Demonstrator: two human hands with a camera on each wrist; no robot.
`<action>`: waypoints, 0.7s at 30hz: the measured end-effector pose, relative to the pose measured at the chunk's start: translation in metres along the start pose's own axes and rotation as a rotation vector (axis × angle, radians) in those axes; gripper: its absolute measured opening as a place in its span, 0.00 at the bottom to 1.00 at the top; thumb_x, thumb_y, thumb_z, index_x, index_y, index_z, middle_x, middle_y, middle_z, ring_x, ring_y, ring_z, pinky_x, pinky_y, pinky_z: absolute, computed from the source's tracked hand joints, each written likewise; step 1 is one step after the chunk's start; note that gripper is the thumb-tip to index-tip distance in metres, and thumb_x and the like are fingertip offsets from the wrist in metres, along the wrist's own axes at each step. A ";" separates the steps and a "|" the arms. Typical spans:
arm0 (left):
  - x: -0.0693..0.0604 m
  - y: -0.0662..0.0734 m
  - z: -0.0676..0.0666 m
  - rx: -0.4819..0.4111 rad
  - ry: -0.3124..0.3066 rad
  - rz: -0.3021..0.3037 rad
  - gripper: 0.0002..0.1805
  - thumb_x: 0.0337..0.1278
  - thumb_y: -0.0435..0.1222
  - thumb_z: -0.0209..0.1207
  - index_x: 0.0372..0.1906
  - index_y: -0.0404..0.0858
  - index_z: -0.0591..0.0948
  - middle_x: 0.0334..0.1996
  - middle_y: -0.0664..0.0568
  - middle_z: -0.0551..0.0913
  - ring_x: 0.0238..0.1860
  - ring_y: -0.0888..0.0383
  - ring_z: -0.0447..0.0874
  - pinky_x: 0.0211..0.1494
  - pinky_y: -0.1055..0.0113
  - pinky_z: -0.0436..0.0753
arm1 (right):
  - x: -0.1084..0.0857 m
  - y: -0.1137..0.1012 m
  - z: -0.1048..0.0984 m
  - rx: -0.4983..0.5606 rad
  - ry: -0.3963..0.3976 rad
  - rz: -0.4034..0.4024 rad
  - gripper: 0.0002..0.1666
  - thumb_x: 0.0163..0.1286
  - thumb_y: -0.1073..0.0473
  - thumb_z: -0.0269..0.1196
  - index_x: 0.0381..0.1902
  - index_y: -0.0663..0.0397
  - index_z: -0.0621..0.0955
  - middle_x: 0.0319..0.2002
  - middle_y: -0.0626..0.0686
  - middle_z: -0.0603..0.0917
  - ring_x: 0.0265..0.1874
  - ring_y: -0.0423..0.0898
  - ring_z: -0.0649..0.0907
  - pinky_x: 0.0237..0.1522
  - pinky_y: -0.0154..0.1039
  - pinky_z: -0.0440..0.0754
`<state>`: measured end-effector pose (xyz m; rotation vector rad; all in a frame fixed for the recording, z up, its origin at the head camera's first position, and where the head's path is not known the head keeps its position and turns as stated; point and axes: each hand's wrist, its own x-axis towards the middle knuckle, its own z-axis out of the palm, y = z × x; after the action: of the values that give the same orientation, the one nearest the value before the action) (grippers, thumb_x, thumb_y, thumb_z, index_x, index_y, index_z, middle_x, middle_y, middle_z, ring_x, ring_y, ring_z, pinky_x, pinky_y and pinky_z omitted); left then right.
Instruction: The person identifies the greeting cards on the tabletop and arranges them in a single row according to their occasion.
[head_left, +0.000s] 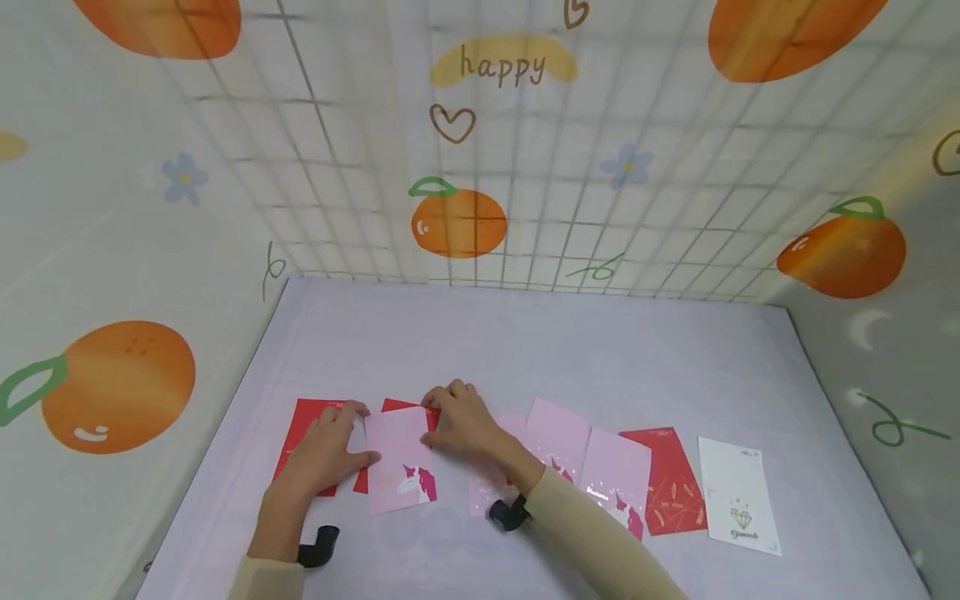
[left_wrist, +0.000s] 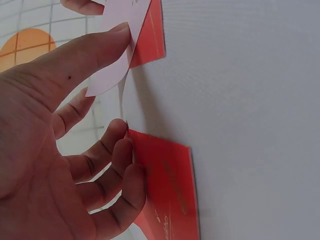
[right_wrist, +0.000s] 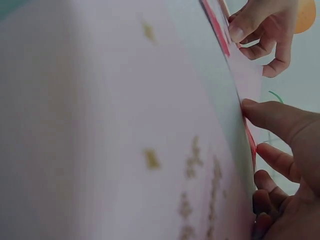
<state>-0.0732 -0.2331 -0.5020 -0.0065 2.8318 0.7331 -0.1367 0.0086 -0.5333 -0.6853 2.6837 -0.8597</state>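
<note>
A pink unicorn card (head_left: 397, 483) lies over a red card (head_left: 362, 480), overlapping most of it. My left hand (head_left: 324, 448) holds the pink card's left edge, its thumb (left_wrist: 107, 46) against the card. In the left wrist view, that hand's other fingers curl beside another red card (left_wrist: 167, 185). From the other side my right hand (head_left: 461, 423) holds the pink card's right edge, thumb and forefinger spread along it. The right wrist view has both hands at the card, with another pink card blurred close to the camera.
More pink unicorn cards (head_left: 557, 425) overlap right of my right hand, partly beneath its forearm. Beyond them lie a red card (head_left: 671, 492) and a white card (head_left: 738, 475) with a diamond print. Patterned curtain walls (head_left: 517, 167) enclose the pale tabletop (head_left: 525, 333).
</note>
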 end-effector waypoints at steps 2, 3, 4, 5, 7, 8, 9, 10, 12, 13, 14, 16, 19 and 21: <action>0.001 0.001 0.000 -0.005 0.000 0.004 0.44 0.39 0.44 0.80 0.64 0.46 0.69 0.56 0.40 0.72 0.56 0.41 0.73 0.39 0.51 0.87 | 0.000 0.000 -0.001 0.003 -0.001 0.003 0.33 0.57 0.47 0.75 0.59 0.41 0.77 0.49 0.46 0.74 0.50 0.43 0.71 0.45 0.32 0.77; 0.001 0.001 0.000 -0.008 -0.001 0.004 0.44 0.38 0.44 0.80 0.64 0.46 0.69 0.55 0.41 0.73 0.55 0.42 0.74 0.39 0.51 0.87 | 0.000 0.000 -0.001 0.006 -0.001 0.004 0.33 0.57 0.46 0.75 0.59 0.41 0.77 0.49 0.46 0.74 0.50 0.43 0.71 0.45 0.32 0.77; 0.001 0.001 0.000 -0.013 -0.003 0.006 0.44 0.38 0.43 0.80 0.63 0.45 0.69 0.54 0.41 0.73 0.54 0.43 0.75 0.38 0.52 0.87 | 0.000 0.000 -0.001 0.009 -0.001 0.002 0.32 0.57 0.46 0.75 0.59 0.41 0.77 0.49 0.46 0.74 0.50 0.43 0.71 0.44 0.32 0.77; 0.001 0.001 0.000 -0.019 -0.006 0.007 0.44 0.38 0.43 0.80 0.63 0.45 0.69 0.53 0.42 0.73 0.53 0.44 0.76 0.38 0.53 0.87 | 0.000 0.000 -0.001 0.015 -0.002 0.000 0.32 0.57 0.47 0.76 0.58 0.41 0.77 0.48 0.46 0.74 0.50 0.43 0.71 0.44 0.32 0.77; 0.001 0.002 -0.001 -0.035 -0.011 0.011 0.43 0.38 0.42 0.80 0.62 0.45 0.69 0.52 0.43 0.74 0.51 0.46 0.77 0.37 0.55 0.87 | 0.000 0.000 -0.001 0.026 -0.001 -0.005 0.32 0.57 0.47 0.76 0.58 0.42 0.76 0.48 0.46 0.74 0.49 0.43 0.71 0.44 0.33 0.77; 0.002 0.002 -0.001 -0.042 -0.015 0.015 0.43 0.38 0.42 0.80 0.62 0.44 0.69 0.51 0.44 0.74 0.50 0.47 0.78 0.36 0.56 0.87 | 0.001 0.000 -0.001 0.032 0.001 -0.008 0.32 0.57 0.47 0.76 0.57 0.42 0.76 0.47 0.46 0.74 0.49 0.43 0.71 0.44 0.34 0.77; 0.002 0.003 -0.001 -0.050 -0.020 0.017 0.43 0.38 0.42 0.80 0.61 0.44 0.69 0.50 0.45 0.75 0.49 0.48 0.78 0.36 0.57 0.87 | 0.001 0.000 -0.002 0.038 0.003 -0.012 0.32 0.57 0.48 0.76 0.56 0.43 0.76 0.47 0.46 0.74 0.49 0.43 0.71 0.45 0.35 0.77; 0.002 0.003 -0.001 -0.057 -0.026 0.020 0.43 0.38 0.41 0.80 0.61 0.44 0.69 0.50 0.45 0.75 0.48 0.49 0.79 0.36 0.58 0.87 | 0.001 0.000 -0.002 0.043 0.003 -0.016 0.31 0.57 0.48 0.76 0.56 0.43 0.75 0.47 0.47 0.74 0.49 0.44 0.71 0.45 0.36 0.76; 0.002 0.003 -0.001 -0.065 -0.037 0.024 0.42 0.39 0.41 0.80 0.61 0.43 0.69 0.49 0.46 0.76 0.47 0.50 0.79 0.36 0.59 0.87 | 0.002 0.000 -0.001 0.050 0.004 -0.018 0.31 0.57 0.49 0.76 0.55 0.43 0.74 0.46 0.47 0.74 0.48 0.44 0.70 0.47 0.37 0.75; 0.002 0.003 -0.001 -0.066 -0.042 0.026 0.42 0.39 0.41 0.80 0.62 0.43 0.69 0.49 0.47 0.76 0.47 0.50 0.79 0.36 0.59 0.87 | 0.002 0.000 -0.001 0.049 0.005 -0.019 0.31 0.57 0.49 0.76 0.55 0.43 0.74 0.46 0.47 0.74 0.48 0.44 0.70 0.47 0.38 0.74; 0.002 0.004 0.000 -0.063 -0.047 0.028 0.42 0.40 0.41 0.79 0.62 0.43 0.70 0.48 0.48 0.76 0.46 0.51 0.79 0.36 0.60 0.87 | 0.002 0.000 0.000 0.053 0.006 -0.019 0.31 0.57 0.50 0.76 0.54 0.43 0.74 0.46 0.47 0.74 0.48 0.44 0.70 0.48 0.39 0.73; 0.002 0.004 0.000 -0.057 -0.051 0.033 0.42 0.40 0.41 0.79 0.62 0.42 0.71 0.46 0.49 0.77 0.43 0.53 0.79 0.35 0.62 0.86 | 0.003 0.000 0.001 0.055 0.008 -0.018 0.30 0.58 0.50 0.76 0.54 0.42 0.73 0.45 0.46 0.74 0.48 0.44 0.70 0.48 0.39 0.73; 0.002 0.005 0.001 -0.051 -0.047 0.045 0.40 0.40 0.41 0.79 0.62 0.41 0.72 0.41 0.51 0.79 0.37 0.56 0.79 0.34 0.64 0.85 | 0.003 0.000 0.002 0.064 0.016 -0.016 0.31 0.58 0.50 0.76 0.53 0.42 0.72 0.45 0.46 0.74 0.48 0.44 0.70 0.48 0.40 0.72; 0.002 0.005 0.003 -0.055 -0.051 0.048 0.39 0.41 0.41 0.79 0.61 0.40 0.73 0.38 0.52 0.79 0.33 0.58 0.79 0.33 0.65 0.84 | 0.002 0.000 0.003 0.067 0.020 -0.014 0.31 0.58 0.51 0.76 0.53 0.42 0.72 0.45 0.46 0.74 0.48 0.44 0.70 0.49 0.40 0.72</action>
<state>-0.0753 -0.2275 -0.5025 0.0703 2.7714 0.8094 -0.1375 0.0062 -0.5355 -0.6851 2.6575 -0.9607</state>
